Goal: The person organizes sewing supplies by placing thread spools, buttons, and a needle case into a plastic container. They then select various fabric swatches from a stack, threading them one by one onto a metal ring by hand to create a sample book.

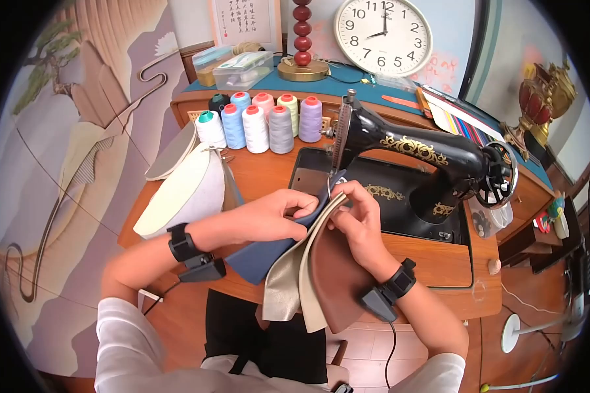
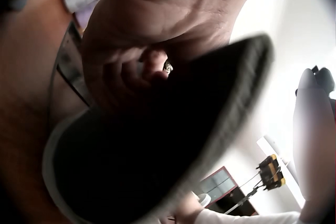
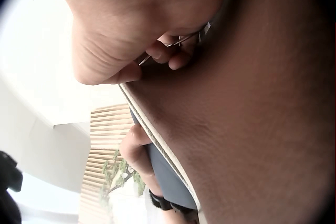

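A bundle of leather-like swatches hangs between the hands over the table's front edge: a dark blue swatch (image 1: 259,259), a shiny beige swatch (image 1: 283,288), a cream swatch (image 1: 313,304) and a brown swatch (image 1: 337,281). My left hand (image 1: 275,215) holds the blue side near the top, fingers curled. With thumb and fingers, my right hand (image 1: 360,223) pinches the brown and cream side. A thin metal ring (image 3: 184,40) shows at the right fingers. In the left wrist view, a dark swatch (image 2: 126,155) hides much of the left hand's grip.
A black sewing machine (image 1: 413,141) stands right behind the hands. Several thread spools (image 1: 255,128) are grouped at the back left, beside a stack of pale swatches (image 1: 183,190). Behind are plastic boxes (image 1: 242,71) and a wall clock (image 1: 383,36). Cables run from the wrist cameras.
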{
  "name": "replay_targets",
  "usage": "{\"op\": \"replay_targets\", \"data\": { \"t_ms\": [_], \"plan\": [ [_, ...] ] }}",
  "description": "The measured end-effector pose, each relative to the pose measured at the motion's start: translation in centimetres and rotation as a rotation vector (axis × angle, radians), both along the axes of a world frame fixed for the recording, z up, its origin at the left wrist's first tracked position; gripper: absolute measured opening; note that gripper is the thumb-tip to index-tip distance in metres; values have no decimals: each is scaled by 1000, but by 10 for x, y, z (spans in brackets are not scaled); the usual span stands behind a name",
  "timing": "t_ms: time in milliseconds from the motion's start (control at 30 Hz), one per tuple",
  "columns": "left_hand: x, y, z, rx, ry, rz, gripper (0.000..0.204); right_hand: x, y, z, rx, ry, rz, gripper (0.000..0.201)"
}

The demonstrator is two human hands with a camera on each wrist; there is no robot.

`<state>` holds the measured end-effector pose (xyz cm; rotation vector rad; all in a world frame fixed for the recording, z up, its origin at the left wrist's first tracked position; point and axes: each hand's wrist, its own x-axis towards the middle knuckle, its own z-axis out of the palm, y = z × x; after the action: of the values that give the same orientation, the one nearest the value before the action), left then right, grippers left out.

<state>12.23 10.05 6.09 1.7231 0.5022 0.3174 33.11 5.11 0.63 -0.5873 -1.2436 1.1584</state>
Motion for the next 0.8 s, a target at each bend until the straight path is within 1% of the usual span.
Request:
{"op": "replay_targets", "data": {
  "t_ms": [33, 67, 133, 167, 200, 267, 300, 333, 367, 400, 467, 500, 567, 600, 667, 700, 733, 800],
  "plan": [
    [5, -5, 2, 22, -13, 62, 32, 2, 3, -4, -17, 5, 12, 22],
    [8, -6, 2, 26, -10, 57, 32, 4, 5, -6, -36, 8, 27, 23],
    [12, -8, 0, -80, -32, 117, 33, 6, 6, -6, -46, 19, 17, 23],
    [13, -9, -2, -137, -78, 122, 30, 7, 6, -6, -56, 27, 8, 23],
    [14, -10, -1, -139, -87, 120, 30, 7, 5, -4, -59, 17, 7, 23],
    [16, -14, 1, -306, -163, 163, 13, 6, 4, -1, -62, 7, 20, 22],
    [18, -15, -3, -307, -172, 163, 13, 6, 3, -2, -63, -2, 20, 22],
    [20, -15, -8, -365, -193, 186, 5, 5, 3, -3, -68, 11, 31, 22],
    [22, -14, -13, -425, -214, 211, 9, 4, 3, -3, -76, 24, 44, 22],
    [22, -13, -17, -432, -222, 215, 9, 3, 3, -3, -83, 16, 49, 22],
    [24, -11, -25, -418, -265, 398, 15, 1, 2, -1, -38, -29, -27, 22],
    [24, -9, -30, -428, -271, 398, 15, -1, 1, 0, -46, -38, -26, 22],
    [24, -6, -39, -561, -334, 512, 25, -3, 1, 3, -27, -55, -82, 20],
    [24, -6, -43, -578, -335, 509, 25, 0, 1, 1, -42, -62, -86, 20],
    [22, -10, -42, -571, -410, 503, 36, 5, 5, -2, -98, -93, -41, 20],
    [20, -12, -39, -579, -395, 441, 52, 6, 7, -4, -116, -73, -32, 22],
    [19, -13, -40, -592, -389, 444, 52, 7, 7, -5, -129, -70, -32, 22],
    [18, -13, -41, -492, -433, 458, 68, 7, 7, -2, -172, 6, 69, 23]
  ]
}}
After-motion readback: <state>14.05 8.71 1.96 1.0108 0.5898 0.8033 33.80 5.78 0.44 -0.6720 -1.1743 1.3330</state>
